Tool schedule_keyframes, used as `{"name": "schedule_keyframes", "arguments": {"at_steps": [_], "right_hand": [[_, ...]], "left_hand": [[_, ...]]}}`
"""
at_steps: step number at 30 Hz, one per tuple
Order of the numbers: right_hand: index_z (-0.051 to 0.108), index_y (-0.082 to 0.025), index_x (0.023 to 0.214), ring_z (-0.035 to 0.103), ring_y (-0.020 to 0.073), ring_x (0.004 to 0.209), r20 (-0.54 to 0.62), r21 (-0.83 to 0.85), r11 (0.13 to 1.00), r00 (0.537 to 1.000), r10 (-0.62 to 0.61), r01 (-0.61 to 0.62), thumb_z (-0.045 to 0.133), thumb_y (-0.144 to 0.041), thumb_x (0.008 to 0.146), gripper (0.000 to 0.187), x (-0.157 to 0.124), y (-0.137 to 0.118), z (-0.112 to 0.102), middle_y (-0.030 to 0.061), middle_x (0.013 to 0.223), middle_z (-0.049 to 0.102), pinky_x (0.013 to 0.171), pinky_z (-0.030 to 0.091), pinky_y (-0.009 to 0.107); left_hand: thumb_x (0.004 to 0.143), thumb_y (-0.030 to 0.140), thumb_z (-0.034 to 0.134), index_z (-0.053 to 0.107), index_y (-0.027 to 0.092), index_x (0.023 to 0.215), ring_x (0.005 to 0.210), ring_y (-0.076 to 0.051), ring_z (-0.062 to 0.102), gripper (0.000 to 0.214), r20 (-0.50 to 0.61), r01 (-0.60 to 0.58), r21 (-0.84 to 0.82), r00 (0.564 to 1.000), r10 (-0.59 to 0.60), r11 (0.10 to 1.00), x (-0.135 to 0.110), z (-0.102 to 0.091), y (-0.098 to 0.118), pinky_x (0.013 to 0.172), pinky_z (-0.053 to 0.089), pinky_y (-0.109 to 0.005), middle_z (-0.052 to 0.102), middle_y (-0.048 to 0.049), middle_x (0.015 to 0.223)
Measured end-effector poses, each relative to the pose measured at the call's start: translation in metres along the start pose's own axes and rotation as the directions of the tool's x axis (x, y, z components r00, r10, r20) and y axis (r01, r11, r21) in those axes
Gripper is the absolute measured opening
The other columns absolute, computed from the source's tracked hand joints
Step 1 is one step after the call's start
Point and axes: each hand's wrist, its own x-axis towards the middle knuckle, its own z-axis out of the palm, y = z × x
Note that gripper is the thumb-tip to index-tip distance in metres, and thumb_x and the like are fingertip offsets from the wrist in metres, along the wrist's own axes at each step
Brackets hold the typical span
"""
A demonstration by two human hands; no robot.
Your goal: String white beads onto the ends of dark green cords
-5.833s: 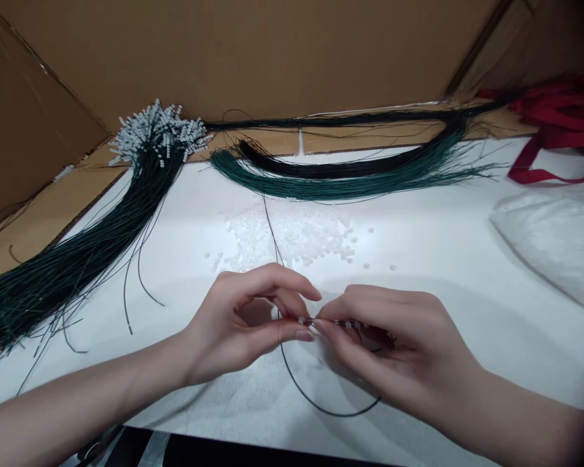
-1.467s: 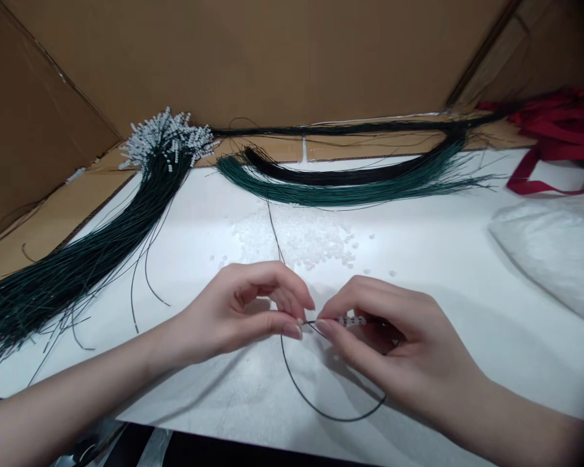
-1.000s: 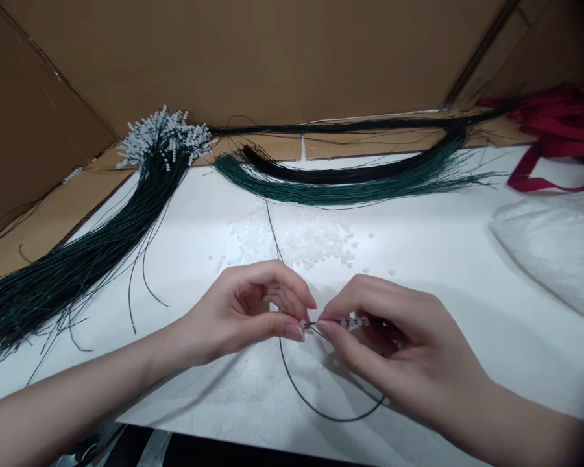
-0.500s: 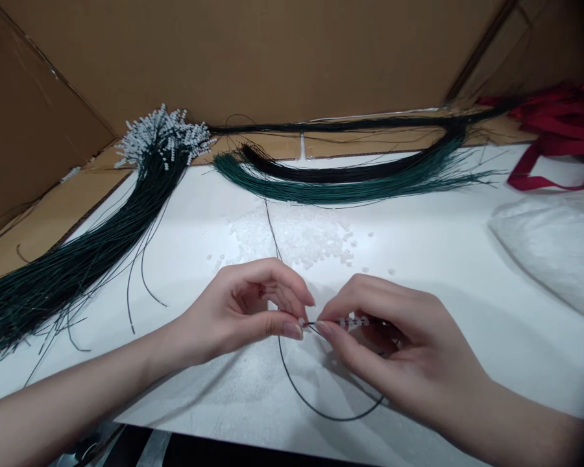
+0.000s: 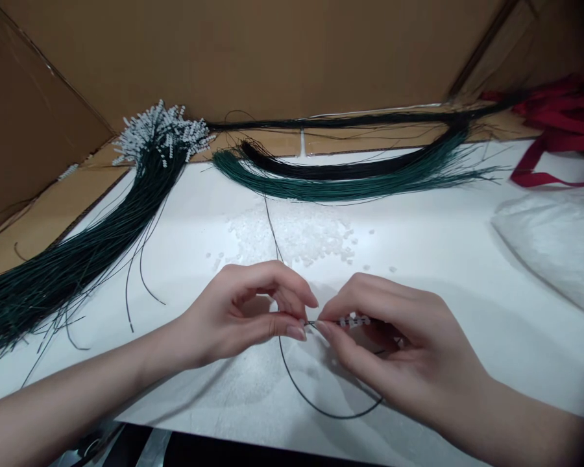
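My left hand and my right hand meet fingertip to fingertip above a white table. My right hand pinches the end of a thin dark cord with several small white beads threaded on it. My left hand's thumb and forefinger are pinched at the cord's tip; what they hold is too small to make out. The cord loops below my hands and runs up toward a scatter of loose clear beads.
A bundle of dark green cords with beaded ends lies at the left. Unbeaded green and black cords curve across the back. A clear plastic bag and red ribbon sit at the right. Cardboard walls stand behind.
Both hands stay pinched at the cord's tip with only tiny shifts. More beads sit on the cord near my right fingers than 5.8 s ago.
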Motion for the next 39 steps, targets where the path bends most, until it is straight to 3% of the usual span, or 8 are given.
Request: {"name": "schedule_keyframes", "arguments": {"at_steps": [8,16,26,33,39], "right_hand": [[0.064,-0.018,0.077,0.039,0.0046,0.050,-0.010,0.012,0.999,0.999,-0.038,0.038,0.060,-0.004,0.082,0.015,0.002,0.001,0.002,-0.0021,0.070,0.054,0.043,0.030,0.021],[0.065,-0.016,0.077,0.039,0.0043,0.050,-0.032,0.008,1.000,0.999,-0.025,0.025,0.061,-0.006,0.083,0.013,0.001,0.001,0.001,-0.0015,0.070,0.054,0.041,0.030,0.020],[0.066,-0.015,0.075,0.042,0.0050,0.052,-0.070,0.010,0.998,0.995,-0.068,0.069,0.061,-0.003,0.082,0.015,0.000,-0.001,0.002,-0.0011,0.067,0.054,0.043,0.032,0.020],[0.068,-0.014,0.074,0.045,0.0053,0.052,-0.115,0.019,0.995,0.989,-0.096,0.098,0.063,-0.003,0.079,0.013,0.002,-0.002,0.002,0.0000,0.065,0.056,0.044,0.034,0.020],[0.069,-0.013,0.071,0.042,0.0048,0.048,-0.099,-0.015,0.996,0.991,-0.084,0.083,0.063,-0.006,0.079,0.011,0.004,-0.004,0.001,0.0004,0.063,0.057,0.040,0.032,0.020]], "left_hand": [[0.083,0.009,0.072,0.066,0.020,0.104,0.084,-0.014,0.068,0.024,-0.001,-0.100,0.139,0.995,0.101,0.985,-0.001,0.001,0.000,0.074,0.058,-0.021,0.070,-0.0039,0.090],[0.082,0.008,0.073,0.066,0.021,0.103,0.081,-0.013,0.067,0.025,-0.101,-0.075,0.024,0.992,0.077,0.997,-0.003,0.006,0.000,0.068,0.059,-0.019,0.068,-0.0029,0.087],[0.080,0.004,0.074,0.067,0.020,0.103,0.082,-0.013,0.067,0.030,-0.144,-0.115,0.017,0.983,0.117,0.993,-0.004,0.010,-0.001,0.069,0.059,-0.019,0.069,-0.0020,0.086],[0.081,0.009,0.074,0.073,0.017,0.094,0.076,-0.012,0.065,0.016,-0.154,-0.139,0.068,0.977,0.148,0.988,0.001,0.012,0.004,0.066,0.056,-0.018,0.069,-0.0046,0.084],[0.081,0.010,0.075,0.074,0.017,0.092,0.074,-0.011,0.065,0.013,-0.165,-0.099,-0.028,0.982,0.093,0.995,0.001,0.013,0.005,0.066,0.055,-0.017,0.069,-0.0036,0.084]]}}
